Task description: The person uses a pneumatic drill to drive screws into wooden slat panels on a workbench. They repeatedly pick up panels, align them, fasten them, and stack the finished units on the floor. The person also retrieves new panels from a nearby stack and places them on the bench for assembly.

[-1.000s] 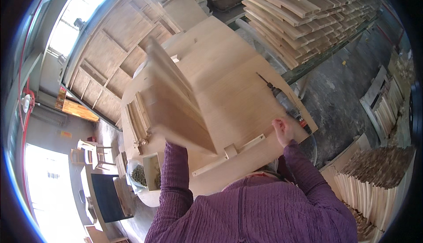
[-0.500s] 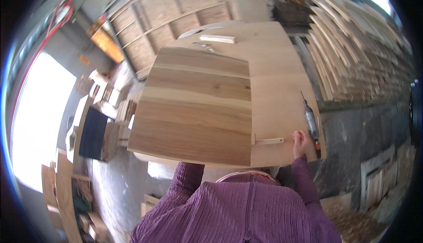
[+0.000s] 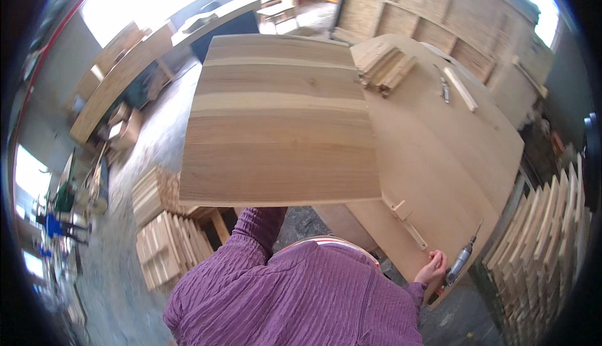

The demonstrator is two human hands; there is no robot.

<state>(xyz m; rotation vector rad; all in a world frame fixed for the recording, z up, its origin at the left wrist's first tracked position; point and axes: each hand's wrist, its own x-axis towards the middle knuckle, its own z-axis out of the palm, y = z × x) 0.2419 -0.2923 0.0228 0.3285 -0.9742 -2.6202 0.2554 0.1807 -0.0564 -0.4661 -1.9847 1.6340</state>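
Observation:
A large square wooden panel (image 3: 282,123) with light and dark stripes of grain is held up in front of me, its right part over the worktable (image 3: 439,151). My left forearm reaches under its near edge; the panel hides the left hand that bears it. Beside the table's near right edge is my right hand (image 3: 431,267), its fingers curled together; whether something small is in them I cannot make out. Close to its right lies a grey power tool (image 3: 461,261) with a long thin bit. A narrow wooden strip with a crosspiece (image 3: 407,223) lies just beyond that hand.
Stacked wooden pieces (image 3: 392,70), a pale wooden bar (image 3: 461,89) and a metal tool (image 3: 444,87) lie on the table's far part. A tall stack of boards (image 3: 539,239) stands right. More stacked wood (image 3: 169,239) sits on the floor at left. A person in blue (image 3: 59,227) is far left.
My view and body have swung left, and the panel has swung along with my left arm, now reaching out past the table's left side. The right hand stays near the power tool, fingers curled.

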